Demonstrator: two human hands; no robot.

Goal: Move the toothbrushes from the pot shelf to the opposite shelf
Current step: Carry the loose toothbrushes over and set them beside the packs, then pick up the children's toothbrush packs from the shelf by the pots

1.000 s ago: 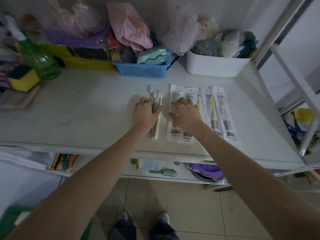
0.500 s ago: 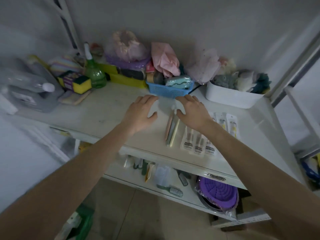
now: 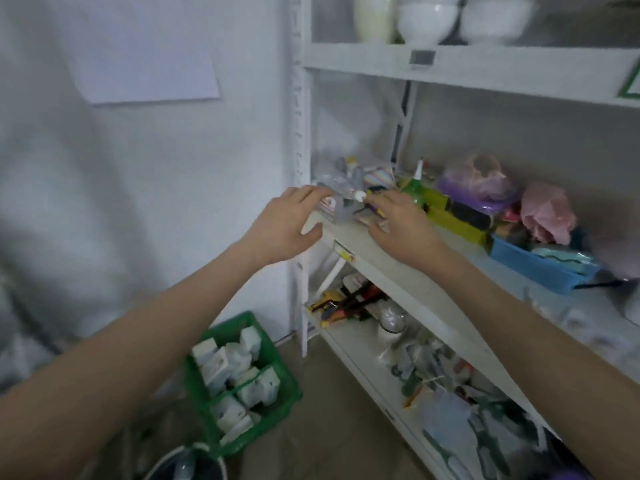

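Note:
Both my hands hover, fingers spread and empty, over the left end of the white middle shelf (image 3: 398, 271). My left hand (image 3: 291, 223) is at the shelf's corner post, and my right hand (image 3: 401, 223) is just to its right, above the board. The packaged toothbrushes (image 3: 568, 317) show only as pale blurred strips on the shelf at the far right, well away from both hands. The loose toothbrushes are not visible.
A green spray bottle (image 3: 414, 188), yellow boxes and a blue basket (image 3: 533, 265) line the back of the shelf. White bowls (image 3: 429, 19) stand on the shelf above. A green crate (image 3: 207, 407) of white boxes sits on the floor at left, a dark pot (image 3: 187, 462) below it.
The view has swung left and up. Both hands have lifted off the toothbrushes and moved to the shelf's left end, holding nothing.

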